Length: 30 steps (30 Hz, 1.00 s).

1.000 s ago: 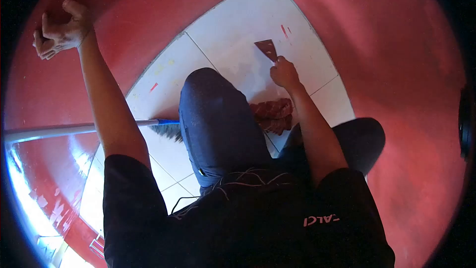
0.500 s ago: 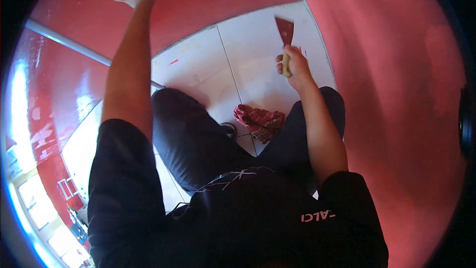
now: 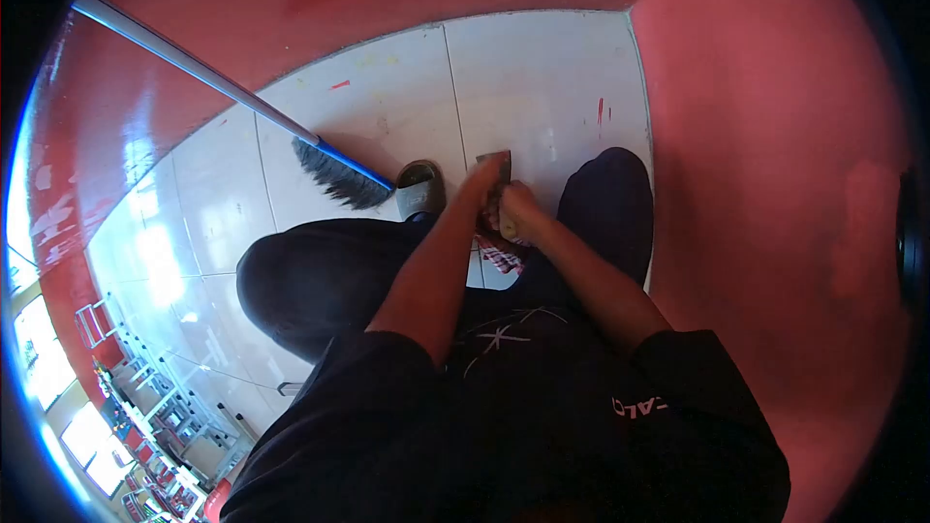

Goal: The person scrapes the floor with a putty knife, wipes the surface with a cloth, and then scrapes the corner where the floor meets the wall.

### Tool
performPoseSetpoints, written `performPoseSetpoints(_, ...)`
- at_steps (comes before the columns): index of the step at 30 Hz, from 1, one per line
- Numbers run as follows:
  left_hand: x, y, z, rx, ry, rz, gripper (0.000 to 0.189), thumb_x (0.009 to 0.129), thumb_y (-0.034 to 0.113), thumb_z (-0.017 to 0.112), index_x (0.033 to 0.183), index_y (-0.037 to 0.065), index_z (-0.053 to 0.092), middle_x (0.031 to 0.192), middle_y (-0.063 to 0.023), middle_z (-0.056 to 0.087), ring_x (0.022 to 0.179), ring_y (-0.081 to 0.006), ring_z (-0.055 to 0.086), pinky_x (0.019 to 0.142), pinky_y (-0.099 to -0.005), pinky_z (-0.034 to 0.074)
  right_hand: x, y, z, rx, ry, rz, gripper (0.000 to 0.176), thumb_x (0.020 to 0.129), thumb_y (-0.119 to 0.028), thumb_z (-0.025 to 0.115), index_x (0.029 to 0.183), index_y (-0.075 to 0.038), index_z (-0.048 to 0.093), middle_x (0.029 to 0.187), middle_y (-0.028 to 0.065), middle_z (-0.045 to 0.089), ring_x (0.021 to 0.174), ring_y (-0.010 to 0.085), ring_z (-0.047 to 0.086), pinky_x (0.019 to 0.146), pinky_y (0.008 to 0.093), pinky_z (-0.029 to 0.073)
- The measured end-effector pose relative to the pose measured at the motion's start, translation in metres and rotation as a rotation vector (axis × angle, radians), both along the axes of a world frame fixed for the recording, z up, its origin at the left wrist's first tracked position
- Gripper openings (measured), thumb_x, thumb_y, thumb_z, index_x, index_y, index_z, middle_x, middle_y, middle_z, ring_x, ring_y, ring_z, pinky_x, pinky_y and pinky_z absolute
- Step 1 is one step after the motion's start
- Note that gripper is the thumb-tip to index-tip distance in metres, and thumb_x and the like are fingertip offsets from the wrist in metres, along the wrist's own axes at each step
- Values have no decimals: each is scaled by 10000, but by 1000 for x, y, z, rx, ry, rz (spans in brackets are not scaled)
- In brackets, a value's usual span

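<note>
In front of my lap, my right hand (image 3: 524, 213) grips a scraper by its pale yellow handle (image 3: 509, 229). The dark, flat scraper blade (image 3: 497, 157) points away from me. My left hand (image 3: 483, 180) is closed beside the blade, holding a red-and-white checked cloth (image 3: 498, 255). Part of the cloth bunches up between my hands and the rest hangs below them. The left fingers are partly hidden, as is the middle of the scraper.
A broom (image 3: 341, 174) with a blue-grey handle leans across the left. Near it is my sandalled foot (image 3: 420, 190). Red walls (image 3: 765, 155) meet at the far corner. White floor tiles (image 3: 387, 87) carry red smears. Chairs and tables (image 3: 165, 407) stand far left.
My left hand has come down from the wall and taken hold of the cloth. My right hand has drawn the scraper back towards me, so both hands are together. The cloth has been lifted.
</note>
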State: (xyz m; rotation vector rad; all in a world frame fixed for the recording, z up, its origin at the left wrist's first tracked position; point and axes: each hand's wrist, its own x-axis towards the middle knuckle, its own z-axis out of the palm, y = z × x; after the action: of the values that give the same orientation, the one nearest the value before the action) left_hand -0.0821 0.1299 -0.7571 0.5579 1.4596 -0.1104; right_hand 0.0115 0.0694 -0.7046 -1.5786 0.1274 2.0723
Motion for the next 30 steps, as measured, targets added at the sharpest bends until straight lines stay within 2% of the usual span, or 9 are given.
performPoseSetpoints(5, -31, -39, -45, -380, -32, 322, 493, 810, 409, 503, 1040, -27, 525, 947, -154, 582, 818, -277, 566, 715, -424, 459, -25, 2, -32, -194, 32, -26, 254, 853, -239, 349, 800, -30, 484, 645, 125, 516, 497, 219, 529, 421, 358, 452)
performPoseSetpoints(9, -58, -89, -164, 13, -109, 203, 510, 806, 440, 497, 1015, -21, 561, 929, -155, 594, 848, -286, 580, 740, -393, 461, -25, 5, -46, -178, -164, 191, 319, 859, -259, 324, 899, 4, 500, 714, 144, 553, 579, 269, 568, 491, 395, 461)
performPoseSetpoints(13, -31, -41, -84, 143, 374, -506, 561, 816, 479, 441, 1055, -17, 552, 959, -183, 588, 929, -298, 570, 808, -393, 431, -25, 20, -48, 32, -422, 431, 382, 867, -321, 342, 956, 3, 526, 788, 135, 578, 689, 253, 587, 553, 389, 459)
performPoseSetpoints(15, -39, -20, -111, 56, 207, -30, 546, 854, 479, 394, 1089, 5, 530, 952, -181, 594, 959, -305, 542, 823, -421, 406, -27, 43, -77, 85, -452, 551, 379, 864, -321, 348, 932, 0, 539, 759, 128, 578, 677, 253, 587, 547, 389, 456)
performPoseSetpoints(17, 11, 79, 29, -487, 292, 417, 500, 830, 484, 431, 1079, 73, 569, 992, -215, 577, 990, -277, 540, 840, -378, 407, -22, 91, -59, -66, -310, 560, 343, 853, -268, 340, 886, 8, 540, 669, 131, 570, 592, 293, 584, 518, 414, 451)
performPoseSetpoints(21, -28, 2, -73, 268, 158, -626, 511, 797, 472, 478, 994, 13, 585, 916, -204, 590, 885, -285, 574, 752, -371, 446, -15, 69, -43, -313, -99, 315, 305, 840, -271, 370, 721, -32, 519, 571, 101, 516, 404, 214, 490, 360, 372, 386)
performPoseSetpoints(25, -16, 36, -85, -47, 162, 278, 521, 794, 490, 419, 850, 1, 594, 817, -206, 593, 744, -309, 591, 677, -422, 460, -27, 83, -69, -94, -296, 252, 293, 844, -281, 377, 732, -44, 509, 603, 84, 515, 439, 205, 494, 372, 363, 385)
performPoseSetpoints(28, 2, 125, -10, -277, 219, 37, 600, 786, 525, 396, 934, -26, 582, 798, -232, 578, 603, -379, 566, 574, -497, 455, -29, 132, -53, -121, -67, 31, 261, 860, -285, 396, 772, -63, 502, 598, 59, 481, 440, 191, 482, 380, 343, 398)
performPoseSetpoints(30, -18, 72, -90, -12, 124, 5, 621, 792, 524, 373, 987, -39, 548, 811, -253, 575, 629, -424, 562, 602, -515, 450, -29, 95, -78, -200, -91, -23, 255, 864, -280, 403, 767, -66, 503, 602, 61, 485, 444, 185, 486, 381, 335, 401)
